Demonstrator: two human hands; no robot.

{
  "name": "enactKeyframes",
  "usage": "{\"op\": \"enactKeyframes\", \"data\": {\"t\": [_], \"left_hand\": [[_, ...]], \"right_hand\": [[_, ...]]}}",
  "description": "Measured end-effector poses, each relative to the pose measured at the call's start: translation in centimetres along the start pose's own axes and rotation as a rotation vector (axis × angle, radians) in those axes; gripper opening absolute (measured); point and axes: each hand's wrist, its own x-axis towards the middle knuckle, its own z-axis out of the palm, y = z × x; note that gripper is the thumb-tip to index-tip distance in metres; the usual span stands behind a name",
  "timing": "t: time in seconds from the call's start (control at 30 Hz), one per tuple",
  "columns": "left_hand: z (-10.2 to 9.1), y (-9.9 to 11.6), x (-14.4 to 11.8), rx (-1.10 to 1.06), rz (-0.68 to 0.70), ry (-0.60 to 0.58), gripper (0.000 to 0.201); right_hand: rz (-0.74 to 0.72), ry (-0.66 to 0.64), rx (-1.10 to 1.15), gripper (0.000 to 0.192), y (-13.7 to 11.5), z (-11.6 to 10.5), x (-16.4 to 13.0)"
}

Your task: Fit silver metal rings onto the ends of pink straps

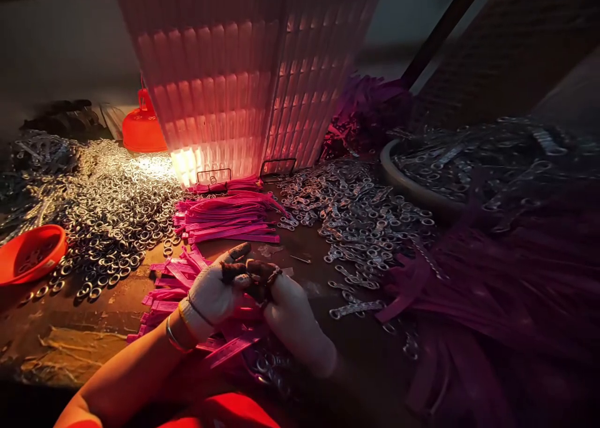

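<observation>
My left hand, in a white glove with dark fingertips, is raised over magenta straps, its wrist circled by a bracelet. One of its fingers sticks out while the others bend inward. Against it, my right hand is closed, also gloved in white with darkened fingers. The fingertips of both meet; anything pinched there is too dark and small to make out. Below the hands, a magenta strap slants across the lap area, near a few metal rings.
A flat stack of magenta straps lies beyond my hands. Metal rings are heaped left, metal clasps right. A red bowl, a red lamp, a translucent ribbed panel, a basin rim and loose straps surround the area.
</observation>
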Motion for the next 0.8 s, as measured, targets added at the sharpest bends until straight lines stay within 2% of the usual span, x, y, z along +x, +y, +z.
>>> {"op": "enactKeyframes", "data": {"t": [0.1, 0.17, 0.23, 0.33, 0.47, 0.53, 0.67, 0.8], "left_hand": [[-0.6, 0.6, -0.7, 0.284, 0.074, 0.005, 0.031], [-0.8, 1.0, -1.2, 0.453, 0.11, -0.006, 0.019], [-0.8, 1.3, -1.7, 0.623, 0.109, -0.042, 0.013], [-0.7, 1.8, -2.1, 0.934, 0.135, -0.115, 0.021], [-0.8, 2.3, -2.3, 1.222, 0.221, -0.235, 0.008], [-0.8, 2.3, -2.4, 1.255, 0.228, -0.232, 0.01], [-0.6, 1.8, -2.8, 1.009, 0.083, -0.153, 0.032], [-0.4, 1.3, -3.0, 0.827, 0.016, -0.105, 0.036]], "right_hand": [[0.188, 0.022, 0.154, 0.03, -0.7, -0.9, 0.5], [0.27, -0.008, 0.194, 0.028, -1.4, -1.9, 0.9], [0.291, -0.086, 0.203, 0.032, -2.0, -2.8, 1.4], [0.302, -0.169, 0.196, 0.037, -2.7, -3.2, 1.7], [0.313, -0.135, 0.221, 0.037, -2.9, -2.7, 1.1], [0.31, -0.106, 0.209, 0.036, -2.7, -2.6, 0.5], [0.288, -0.028, 0.127, 0.04, -1.6, -3.0, -0.3], [0.179, -0.095, 0.023, 0.048, -0.4, -3.4, -0.6]]}}
